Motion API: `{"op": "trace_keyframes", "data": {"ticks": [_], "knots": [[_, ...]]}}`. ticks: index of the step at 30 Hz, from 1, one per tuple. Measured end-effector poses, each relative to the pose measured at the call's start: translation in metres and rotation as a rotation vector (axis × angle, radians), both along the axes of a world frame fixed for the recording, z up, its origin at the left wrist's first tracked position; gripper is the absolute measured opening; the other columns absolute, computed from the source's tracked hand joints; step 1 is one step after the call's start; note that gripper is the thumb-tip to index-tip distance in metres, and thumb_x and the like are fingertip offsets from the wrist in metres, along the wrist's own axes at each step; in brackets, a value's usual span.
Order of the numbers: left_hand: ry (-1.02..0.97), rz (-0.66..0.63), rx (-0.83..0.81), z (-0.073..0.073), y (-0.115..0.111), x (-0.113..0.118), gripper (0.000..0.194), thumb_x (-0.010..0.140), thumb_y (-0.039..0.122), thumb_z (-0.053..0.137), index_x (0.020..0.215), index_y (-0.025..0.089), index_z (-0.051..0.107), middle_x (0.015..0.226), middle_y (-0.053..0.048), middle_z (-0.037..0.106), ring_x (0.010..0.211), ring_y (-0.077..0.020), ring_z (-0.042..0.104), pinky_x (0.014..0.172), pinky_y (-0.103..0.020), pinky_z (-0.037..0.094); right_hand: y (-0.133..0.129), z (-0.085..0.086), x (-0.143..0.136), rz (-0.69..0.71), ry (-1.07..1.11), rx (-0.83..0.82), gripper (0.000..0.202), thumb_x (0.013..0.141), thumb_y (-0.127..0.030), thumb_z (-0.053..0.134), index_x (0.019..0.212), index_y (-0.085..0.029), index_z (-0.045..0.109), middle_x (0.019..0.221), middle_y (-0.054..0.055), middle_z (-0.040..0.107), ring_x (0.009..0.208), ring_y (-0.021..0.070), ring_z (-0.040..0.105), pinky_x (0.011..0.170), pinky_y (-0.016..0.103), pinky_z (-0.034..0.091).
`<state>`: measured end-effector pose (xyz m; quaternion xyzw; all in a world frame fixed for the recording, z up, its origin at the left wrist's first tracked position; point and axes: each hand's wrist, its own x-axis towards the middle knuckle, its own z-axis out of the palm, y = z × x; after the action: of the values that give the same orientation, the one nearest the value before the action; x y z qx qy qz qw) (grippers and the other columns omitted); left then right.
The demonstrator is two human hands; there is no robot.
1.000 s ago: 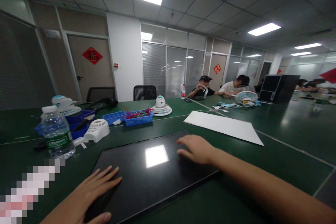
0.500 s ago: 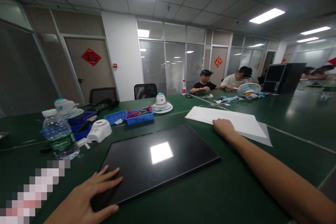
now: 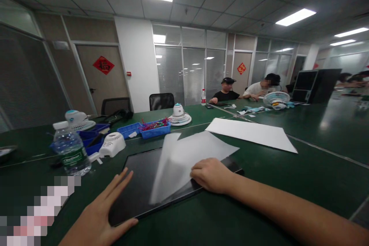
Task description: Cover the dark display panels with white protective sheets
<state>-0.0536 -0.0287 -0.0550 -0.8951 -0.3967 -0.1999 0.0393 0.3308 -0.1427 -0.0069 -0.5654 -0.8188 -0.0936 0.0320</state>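
A flat black screen panel (image 3: 135, 180) lies on the green table in front of me. My left hand (image 3: 99, 207) rests at its left edge, fingers spread, thumb near the front corner. Over the panel's middle and right lies a translucent white sheet (image 3: 198, 148), its left side curled up and blurred. My right hand (image 3: 213, 175) has its fingers closed on the sheet's near edge, above the panel's front right part; the fingertips are partly hidden. Beyond the panel to the right is a white rectangular board or sheet stack (image 3: 250, 132).
On the left stand a water bottle (image 3: 72, 153) and a white plastic housing (image 3: 112, 144). Farther back are a blue tray (image 3: 155, 132) of red wires and a white fan part (image 3: 179, 117). Two people sit across the table near a fan (image 3: 276, 99) and a black cabinet (image 3: 317, 86).
My right hand has come from the white stack leftward and nearer, bringing the translucent sheet over the panel. My left hand stays at the panel's left edge.
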Motion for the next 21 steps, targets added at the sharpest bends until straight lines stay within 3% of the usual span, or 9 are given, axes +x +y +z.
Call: {"op": "trace_keyframes", "data": {"ticks": [2, 4, 6, 10, 12, 14, 18, 21], "knots": [[-0.062, 0.042, 0.049, 0.002, -0.002, -0.001, 0.119, 0.07, 0.071, 0.07, 0.161, 0.033, 0.004, 0.166, -0.007, 0.025, 0.143, -0.0363, 0.042, 0.112, -0.054, 0.042, -0.005, -0.003, -0.012, 0.128, 0.031, 0.015, 0.032, 0.1, -0.042, 0.045, 0.106, -0.024, 0.071, 0.106, 0.006, 0.074, 0.094, 0.0191, 0.066, 0.081, 0.03, 0.045], [-0.079, 0.048, 0.067, 0.005, -0.002, -0.004, 0.125, 0.067, 0.072, 0.073, 0.161, 0.032, 0.001, 0.167, -0.008, 0.024, 0.142, -0.0379, 0.043, 0.11, -0.054, 0.044, -0.008, -0.005, -0.019, 0.213, 0.066, 0.043, 0.036, 0.1, -0.047, 0.045, 0.109, -0.023, 0.071, 0.109, 0.007, 0.073, 0.095, 0.0207, 0.066, 0.082, 0.033, 0.046], [-0.042, 0.014, 0.064, 0.006, -0.002, -0.008, 0.116, 0.067, 0.07, 0.073, 0.16, 0.036, 0.012, 0.166, -0.005, 0.027, 0.142, -0.0387, 0.042, 0.11, -0.054, 0.045, -0.008, -0.006, -0.023, 0.278, 0.108, 0.061, 0.039, 0.1, -0.051, 0.045, 0.111, -0.024, 0.071, 0.11, 0.007, 0.073, 0.097, 0.0209, 0.065, 0.083, 0.034, 0.047], [0.121, -0.052, -0.021, 0.006, 0.003, -0.015, 0.065, 0.08, 0.065, 0.065, 0.141, 0.048, 0.053, 0.156, 0.005, 0.045, 0.141, -0.037, 0.042, 0.109, -0.057, 0.045, 0.006, -0.006, -0.007, 0.431, 0.22, 0.084, 0.037, 0.099, -0.049, 0.049, 0.118, -0.025, 0.069, 0.117, 0.004, 0.072, 0.105, 0.0171, 0.064, 0.095, 0.032, 0.046], [0.165, -0.04, -0.07, 0.004, 0.005, -0.018, 0.052, 0.084, 0.064, 0.06, 0.134, 0.049, 0.059, 0.15, 0.007, 0.052, 0.139, -0.0352, 0.046, 0.109, -0.058, 0.044, 0.019, -0.004, 0.023, 0.287, 0.218, 0.156, 0.033, 0.099, -0.045, 0.05, 0.119, -0.027, 0.069, 0.122, 0.003, 0.071, 0.112, 0.0164, 0.062, 0.103, 0.034, 0.043], [0.172, -0.02, -0.086, 0.003, 0.008, -0.02, 0.05, 0.085, 0.066, 0.058, 0.132, 0.048, 0.061, 0.146, 0.006, 0.057, 0.138, -0.0344, 0.049, 0.11, -0.059, 0.043, 0.029, -0.002, 0.067, 0.009, 0.187, 0.248, 0.03, 0.098, -0.04, 0.05, 0.119, -0.029, 0.07, 0.13, 0.004, 0.067, 0.124, 0.0196, 0.056, 0.11, 0.04, 0.039], [0.161, -0.009, -0.076, 0.003, 0.011, -0.022, 0.053, 0.082, 0.069, 0.059, 0.13, 0.048, 0.063, 0.144, 0.006, 0.059, 0.136, -0.034, 0.051, 0.109, -0.059, 0.044, 0.029, -0.007, 0.169, -0.426, 0.176, 0.305, 0.046, 0.097, -0.036, 0.049, 0.138, -0.017, 0.058, 0.148, 0.017, 0.051, 0.142, 0.034, 0.039, 0.114, 0.056, 0.031], [0.157, -0.019, -0.075, 0.003, 0.011, -0.022, 0.057, 0.079, 0.07, 0.062, 0.13, 0.047, 0.063, 0.144, 0.006, 0.058, 0.135, -0.0334, 0.052, 0.11, -0.058, 0.044, 0.019, -0.019, 0.222, -0.718, 0.159, 0.227, 0.054, 0.097, -0.04, 0.053, 0.143, -0.013, 0.051, 0.139, 0.022, 0.057, 0.13, 0.0352, 0.052, 0.107, 0.056, 0.042]]}}
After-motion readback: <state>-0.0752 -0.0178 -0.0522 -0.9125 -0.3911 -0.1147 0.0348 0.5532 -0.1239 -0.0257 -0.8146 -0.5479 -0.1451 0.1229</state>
